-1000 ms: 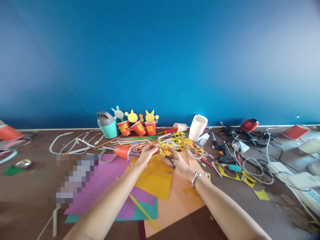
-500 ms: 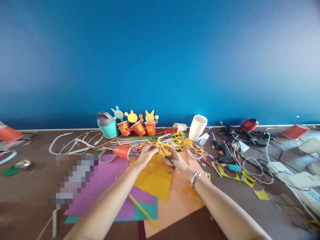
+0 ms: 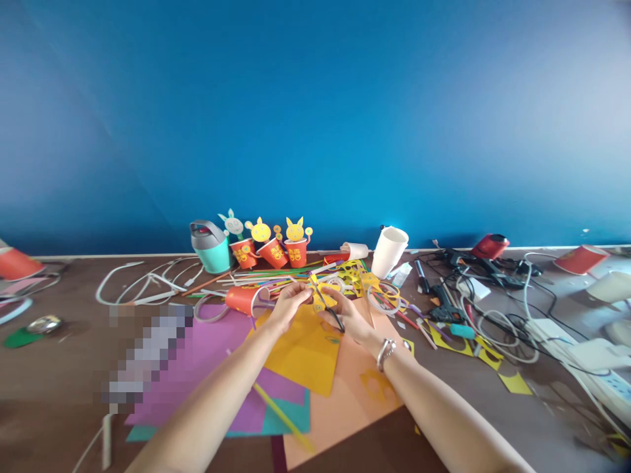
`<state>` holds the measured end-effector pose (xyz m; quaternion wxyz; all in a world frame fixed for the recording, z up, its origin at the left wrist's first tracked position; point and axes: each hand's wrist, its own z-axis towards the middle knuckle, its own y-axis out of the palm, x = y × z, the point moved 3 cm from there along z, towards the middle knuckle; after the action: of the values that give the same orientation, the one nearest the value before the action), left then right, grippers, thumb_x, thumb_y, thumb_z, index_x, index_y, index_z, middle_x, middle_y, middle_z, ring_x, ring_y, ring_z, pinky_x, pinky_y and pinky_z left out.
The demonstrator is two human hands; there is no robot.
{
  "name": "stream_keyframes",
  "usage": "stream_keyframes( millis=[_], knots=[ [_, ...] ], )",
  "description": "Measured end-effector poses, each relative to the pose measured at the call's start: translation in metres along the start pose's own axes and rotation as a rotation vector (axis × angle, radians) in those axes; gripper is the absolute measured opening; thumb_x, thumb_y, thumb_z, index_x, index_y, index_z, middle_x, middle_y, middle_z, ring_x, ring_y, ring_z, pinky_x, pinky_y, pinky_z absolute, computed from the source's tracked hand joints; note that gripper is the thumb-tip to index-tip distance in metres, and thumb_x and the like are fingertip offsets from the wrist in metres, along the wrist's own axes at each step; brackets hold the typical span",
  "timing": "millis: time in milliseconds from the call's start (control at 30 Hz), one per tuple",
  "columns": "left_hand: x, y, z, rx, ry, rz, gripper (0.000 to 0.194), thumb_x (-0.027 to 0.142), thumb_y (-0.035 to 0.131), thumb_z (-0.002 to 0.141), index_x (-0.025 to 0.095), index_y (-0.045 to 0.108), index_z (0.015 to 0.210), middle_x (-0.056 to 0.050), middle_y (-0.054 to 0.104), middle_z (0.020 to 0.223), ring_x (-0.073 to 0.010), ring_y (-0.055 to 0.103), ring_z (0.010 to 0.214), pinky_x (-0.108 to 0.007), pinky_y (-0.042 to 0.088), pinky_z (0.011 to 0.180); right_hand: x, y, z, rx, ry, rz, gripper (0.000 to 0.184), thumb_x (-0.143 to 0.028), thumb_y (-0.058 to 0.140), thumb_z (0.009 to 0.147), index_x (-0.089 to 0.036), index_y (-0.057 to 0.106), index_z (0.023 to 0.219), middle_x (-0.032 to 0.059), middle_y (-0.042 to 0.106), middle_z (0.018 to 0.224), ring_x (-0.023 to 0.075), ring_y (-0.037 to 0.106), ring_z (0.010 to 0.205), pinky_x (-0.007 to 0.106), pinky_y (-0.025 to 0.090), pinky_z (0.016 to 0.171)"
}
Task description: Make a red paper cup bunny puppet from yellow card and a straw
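Clock face centred on the hands, 12 toward the wall.

Fingers: left hand (image 3: pixel 294 301) has thumb and index pinched together on a small yellow paper piece (image 3: pixel 318 305), which lies between the two hands; its full outline is hard to make out. Right hand (image 3: pixel 346 314) is curled around the dark handles of the scissors (image 3: pixel 334 315). Blades point to about 11 and meet the yellow work near the left fingertips; cannot tell how far apart the blades stand. A silver bracelet (image 3: pixel 387 355) sits on the right wrist.

Beneath and near: orange-yellow sheet (image 3: pixel 305 358) at 6, overlapping a peach sheet (image 3: pixel 340 420) at 5 and a purple sheet (image 3: pixel 197 368) at 8. Teal sheet (image 3: pixel 290 420) shows under the purple toward 7. A yellow strip (image 3: pixel 283 417) lies slantwise across these at 6 to 7.

Next ring out: red paper cup on its side (image 3: pixel 240 300) at 9, close to the left hand. Yellow cut-out scraps (image 3: pixel 351 282) at 1. A pale ring (image 3: pixel 384 299) at 3.

Farther: white cup (image 3: pixel 389 253) at 2, slightly tilted. Three red cups with paper animal heads (image 3: pixel 272 253) between 10 and 11; teal-and-grey container (image 3: pixel 211 256) beside them at 10. Black glue gun (image 3: pixel 446 309) at 3, white power strip (image 3: pixel 608 384) between 3 and 4. Blue wall (image 3: pixel 315 131) at 12.
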<state>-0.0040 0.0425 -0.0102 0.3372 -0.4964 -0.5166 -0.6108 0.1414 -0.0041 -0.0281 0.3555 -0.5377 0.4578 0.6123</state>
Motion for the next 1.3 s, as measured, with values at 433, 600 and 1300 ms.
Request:
stream_keyframes(
  millis=[433,600,1300],
  knots=[
    [0.003,0.0,-0.001,0.038,-0.003,0.002,0.024,0.033,0.076,0.057,0.016,0.059,0.06,0.002,0.056,0.06,-0.0104,0.051,0.059,-0.024,0.041,0.063,-0.006,0.001,-0.001,-0.022,0.028,-0.032,0.051,-0.028,0.065,0.072,-0.019,0.048,0.119,-0.0125,0.034,0.046,0.0066,0.029,0.038,0.019,0.021,0.041],
    [0.003,-0.002,-0.001,0.042,-0.001,-0.009,0.023,0.031,0.076,0.056,0.016,0.06,0.059,0.003,0.055,0.058,-0.0093,0.049,0.057,-0.024,0.041,0.062,-0.008,0.001,-0.002,-0.012,0.031,-0.061,0.049,-0.028,0.065,0.071,-0.019,0.049,0.117,-0.0119,0.038,0.046,0.0067,0.03,0.039,0.019,0.022,0.041],
    [-0.005,0.009,-0.003,-0.116,0.115,0.501,0.017,0.034,0.069,0.068,0.017,0.072,0.066,-0.002,0.068,0.062,-0.0187,0.06,0.062,-0.028,0.044,0.062,-0.032,-0.014,0.004,0.276,-0.228,-0.138,0.032,-0.031,0.069,0.067,-0.018,0.061,0.095,0.0034,0.06,0.077,0.016,0.055,0.068,0.028,0.044,0.06]
  ],
)
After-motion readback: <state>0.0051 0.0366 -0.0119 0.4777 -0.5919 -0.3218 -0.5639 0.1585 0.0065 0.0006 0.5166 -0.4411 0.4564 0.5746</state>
